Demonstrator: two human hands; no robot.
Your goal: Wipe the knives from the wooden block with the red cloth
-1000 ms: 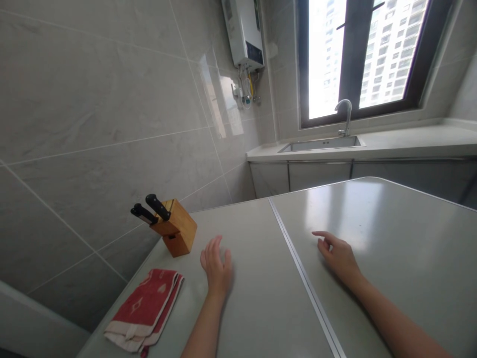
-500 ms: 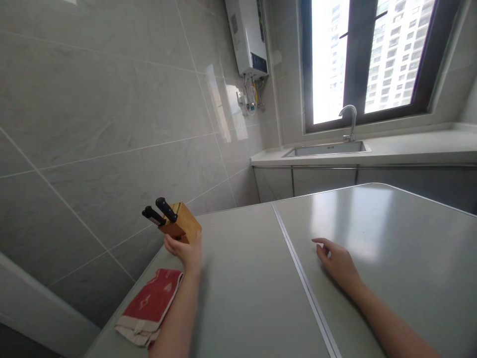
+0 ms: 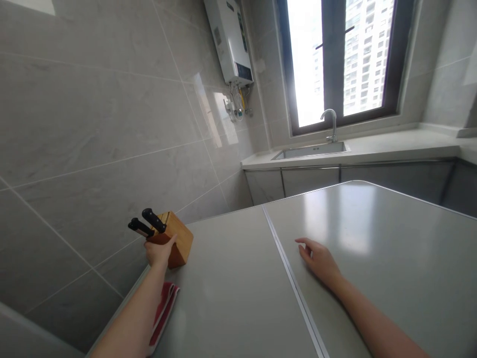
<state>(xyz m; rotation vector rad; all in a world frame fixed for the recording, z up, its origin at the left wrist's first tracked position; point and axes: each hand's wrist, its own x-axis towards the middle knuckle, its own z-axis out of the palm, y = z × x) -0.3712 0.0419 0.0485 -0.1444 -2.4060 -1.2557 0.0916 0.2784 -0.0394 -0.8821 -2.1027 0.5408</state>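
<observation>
A wooden knife block (image 3: 183, 239) stands at the far left of the table, with several black-handled knives (image 3: 153, 220) poking out towards the left. My left hand (image 3: 159, 252) grips the block's near side, thumb on its right face; the other fingers are partly hidden. Below, a folded red and white towel (image 3: 164, 313) lies half covered by my left forearm. My right hand (image 3: 319, 261) rests on the right part of the table, index finger stretched out and the others loosely bent, with nothing in it.
The pale table (image 3: 231, 278) has a metal seam (image 3: 288, 268) running across it. A tiled wall borders its left side. Beyond lie a counter with a sink (image 3: 311, 150) and faucet (image 3: 331, 124), a window, and a wall-mounted water heater (image 3: 229, 42).
My left hand has shifted to the block's left side, its thumb now across the right face. More of the towel is covered by my forearm. The view has turned slightly right.
</observation>
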